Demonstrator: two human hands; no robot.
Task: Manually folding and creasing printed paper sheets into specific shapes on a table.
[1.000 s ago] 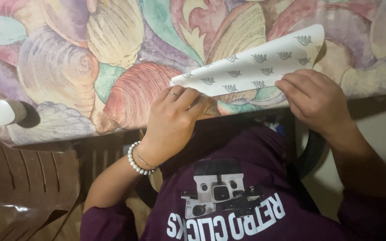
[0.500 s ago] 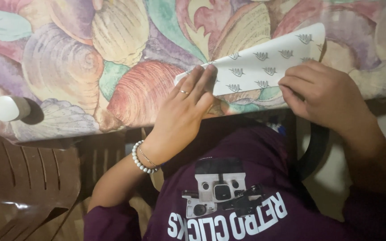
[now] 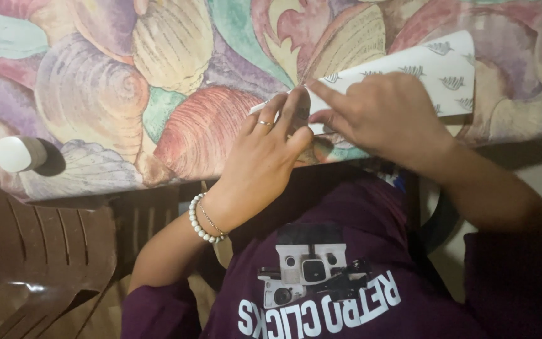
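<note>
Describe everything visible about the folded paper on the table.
The paper is white, printed with small dark leaf-like motifs, and looks thin. It lies folded to a long tapering shape, narrow end toward the left, wide end up right, on the shell-patterned tablecloth near the table's front edge. The left hand presses its narrow end with its fingertips; the right hand lies across its middle, one finger pointing along the fold. The part under the hands is hidden.
</note>
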